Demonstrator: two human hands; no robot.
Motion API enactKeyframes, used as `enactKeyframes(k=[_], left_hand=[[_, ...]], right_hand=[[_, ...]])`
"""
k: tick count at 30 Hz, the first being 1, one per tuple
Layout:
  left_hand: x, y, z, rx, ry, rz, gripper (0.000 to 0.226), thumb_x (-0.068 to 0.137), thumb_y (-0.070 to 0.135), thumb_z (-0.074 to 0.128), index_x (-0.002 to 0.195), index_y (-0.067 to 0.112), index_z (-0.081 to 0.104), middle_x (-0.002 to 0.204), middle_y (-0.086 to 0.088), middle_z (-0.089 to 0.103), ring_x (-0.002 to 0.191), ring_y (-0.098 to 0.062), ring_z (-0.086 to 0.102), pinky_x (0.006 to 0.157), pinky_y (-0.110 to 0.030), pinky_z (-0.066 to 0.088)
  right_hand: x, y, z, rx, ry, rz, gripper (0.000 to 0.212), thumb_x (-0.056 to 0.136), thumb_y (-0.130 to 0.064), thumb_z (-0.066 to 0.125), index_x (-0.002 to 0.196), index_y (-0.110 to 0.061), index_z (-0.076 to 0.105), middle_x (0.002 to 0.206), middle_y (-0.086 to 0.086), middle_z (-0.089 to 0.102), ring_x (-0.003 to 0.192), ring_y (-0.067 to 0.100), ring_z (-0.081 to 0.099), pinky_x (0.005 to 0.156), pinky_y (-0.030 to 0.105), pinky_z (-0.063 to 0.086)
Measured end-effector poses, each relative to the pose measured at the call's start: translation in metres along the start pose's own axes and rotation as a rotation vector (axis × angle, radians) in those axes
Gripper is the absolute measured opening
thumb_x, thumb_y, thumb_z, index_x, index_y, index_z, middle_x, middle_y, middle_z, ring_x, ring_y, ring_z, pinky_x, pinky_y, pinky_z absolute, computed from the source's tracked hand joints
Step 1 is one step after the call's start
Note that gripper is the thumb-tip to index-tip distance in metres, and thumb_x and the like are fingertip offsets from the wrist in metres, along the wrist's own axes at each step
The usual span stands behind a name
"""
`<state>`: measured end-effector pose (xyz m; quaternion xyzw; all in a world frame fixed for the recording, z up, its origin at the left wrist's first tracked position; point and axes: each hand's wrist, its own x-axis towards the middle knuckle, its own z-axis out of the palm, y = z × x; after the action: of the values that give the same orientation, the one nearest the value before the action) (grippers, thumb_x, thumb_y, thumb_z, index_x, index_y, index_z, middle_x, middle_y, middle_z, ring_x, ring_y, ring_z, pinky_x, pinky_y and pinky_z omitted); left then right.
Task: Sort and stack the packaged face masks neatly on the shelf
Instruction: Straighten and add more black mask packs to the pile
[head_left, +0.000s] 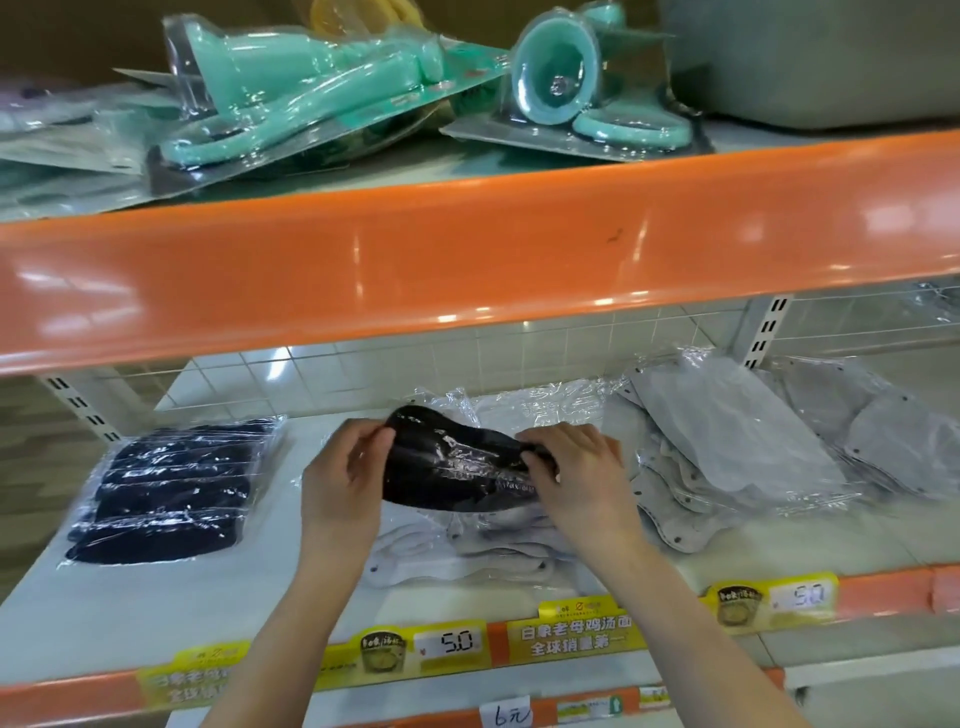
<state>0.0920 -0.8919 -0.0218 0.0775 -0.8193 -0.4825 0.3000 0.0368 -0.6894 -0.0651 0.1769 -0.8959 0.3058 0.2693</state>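
We stand before a shop shelving unit with white shelf boards and glossy orange front rails, its white lower shelf (130, 618) spread out beneath our hands. Nearest to us, along that shelf's front edge, runs a row of yellow price labels (452, 647), two of them reading 5.0. Just beyond the labels lie the clear-wrapped white face masks (467, 558), a loose heap in the middle of the shelf. Above that heap we hold a black face mask in a clear plastic packet (457, 462), lifted off the pile and tilted toward us. Our left hand (343, 478) pinches its left end between thumb and curled fingers, and our right hand (576, 467) grips its right end with the fingers folded over the edge. To the left, well apart from the white heap, sits a neat stack of dark navy packaged masks (171, 488), overlapping like shingles. To the right, a jumble of grey packaged masks (737, 441) slopes up toward the back of the shelf, touching the white heap's edge. Behind everything stands a white wire grid back panel (467, 358). Farther up, past the broad orange rail (467, 249) of the upper shelf, lie mint-green plastic tools in clear blister packs (311, 98), piled untidily.
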Motion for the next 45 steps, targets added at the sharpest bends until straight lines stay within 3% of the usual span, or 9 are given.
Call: enactKeyframes(k=[4, 9, 12, 16, 22, 28, 37, 41, 45], left_hand=[[0.004, -0.023, -0.02, -0.234, 0.098, -0.253, 0.027, 0.097, 0.006, 0.051, 0.089, 0.029, 0.063, 0.09, 0.002, 0.066, 0.083, -0.009, 0.061, 0.076, -0.024, 0.048], [0.003, -0.042, -0.041, -0.504, 0.118, -0.592, 0.027, 0.098, -0.004, 0.042, 0.115, 0.009, 0.058, 0.098, -0.009, 0.064, 0.078, -0.013, 0.063, 0.055, -0.018, 0.055], [0.006, -0.051, -0.052, -0.564, 0.102, -0.675, 0.027, 0.098, -0.006, 0.039, 0.117, 0.005, 0.055, 0.091, -0.011, 0.063, 0.072, -0.015, 0.062, 0.052, -0.016, 0.052], [0.01, -0.057, -0.066, -0.489, -0.006, -0.698, 0.027, 0.097, -0.006, 0.042, 0.119, 0.005, 0.052, 0.091, -0.011, 0.061, 0.071, -0.016, 0.062, 0.054, -0.017, 0.052], [0.008, -0.088, -0.088, 0.365, -0.12, 0.005, 0.032, 0.092, 0.024, 0.058, 0.122, 0.01, 0.059, 0.12, -0.008, 0.059, 0.116, -0.022, 0.048, 0.094, -0.027, 0.037], [0.013, -0.099, -0.117, 0.589, -0.25, 0.491, 0.029, 0.083, 0.039, 0.05, 0.089, 0.021, 0.071, 0.086, 0.01, 0.067, 0.082, -0.008, 0.058, 0.051, -0.022, 0.046], [0.052, -0.156, -0.191, 0.663, -0.076, 0.547, 0.024, 0.079, 0.009, 0.046, 0.084, 0.008, 0.07, 0.085, -0.002, 0.068, 0.075, -0.028, 0.063, 0.056, -0.032, 0.05], [0.059, -0.191, -0.215, 0.657, -0.027, 0.517, 0.021, 0.079, 0.007, 0.048, 0.084, 0.007, 0.068, 0.088, -0.003, 0.067, 0.081, -0.026, 0.059, 0.063, -0.034, 0.044], [0.056, -0.222, -0.228, 0.635, -0.015, 0.53, 0.026, 0.08, 0.006, 0.043, 0.084, 0.005, 0.069, 0.09, -0.004, 0.067, 0.09, -0.027, 0.059, 0.075, -0.032, 0.043]], right_hand=[[-0.001, -0.002, 0.007, 0.03, 0.062, -0.012, 0.027, 0.087, -0.023, 0.053, 0.108, -0.013, 0.065, 0.112, 0.005, 0.061, 0.1, 0.023, 0.055, 0.08, 0.034, 0.046], [-0.013, -0.029, 0.021, 0.048, -0.079, -0.263, 0.044, 0.087, -0.043, 0.052, 0.112, -0.009, 0.065, 0.125, 0.007, 0.059, 0.113, 0.025, 0.054, 0.092, 0.035, 0.046], [-0.024, -0.049, 0.031, -0.011, -0.176, -0.28, 0.056, 0.084, -0.06, 0.047, 0.115, -0.017, 0.066, 0.121, -0.003, 0.062, 0.108, 0.015, 0.059, 0.086, 0.03, 0.05], [-0.025, -0.061, 0.051, -0.087, -0.152, -0.24, 0.02, 0.078, -0.028, 0.063, 0.096, -0.021, 0.068, 0.092, -0.005, 0.065, 0.078, 0.018, 0.064, 0.06, 0.034, 0.055], [-0.012, -0.092, 0.065, -0.132, -0.047, -0.203, 0.021, 0.082, -0.018, 0.048, 0.082, -0.017, 0.07, 0.08, -0.003, 0.066, 0.071, 0.02, 0.063, 0.059, 0.032, 0.053], [-0.004, -0.141, 0.092, -0.057, 0.049, -0.221, 0.023, 0.079, -0.012, 0.046, 0.085, -0.014, 0.068, 0.081, 0.0, 0.063, 0.072, 0.024, 0.061, 0.059, 0.031, 0.052], [-0.005, -0.21, 0.154, 0.023, 0.069, -0.355, 0.037, 0.06, 0.007, 0.064, 0.09, -0.013, 0.07, 0.089, -0.001, 0.066, 0.079, 0.023, 0.058, 0.069, 0.031, 0.045], [-0.01, -0.232, 0.182, -0.027, -0.067, -0.371, 0.039, 0.064, -0.005, 0.045, 0.091, -0.018, 0.07, 0.092, -0.004, 0.063, 0.084, 0.017, 0.05, 0.07, 0.028, 0.036], [-0.02, -0.244, 0.21, -0.023, -0.232, -0.281, 0.041, 0.058, -0.005, 0.062, 0.095, -0.021, 0.068, 0.096, -0.005, 0.061, 0.089, 0.016, 0.047, 0.069, 0.031, 0.046]])
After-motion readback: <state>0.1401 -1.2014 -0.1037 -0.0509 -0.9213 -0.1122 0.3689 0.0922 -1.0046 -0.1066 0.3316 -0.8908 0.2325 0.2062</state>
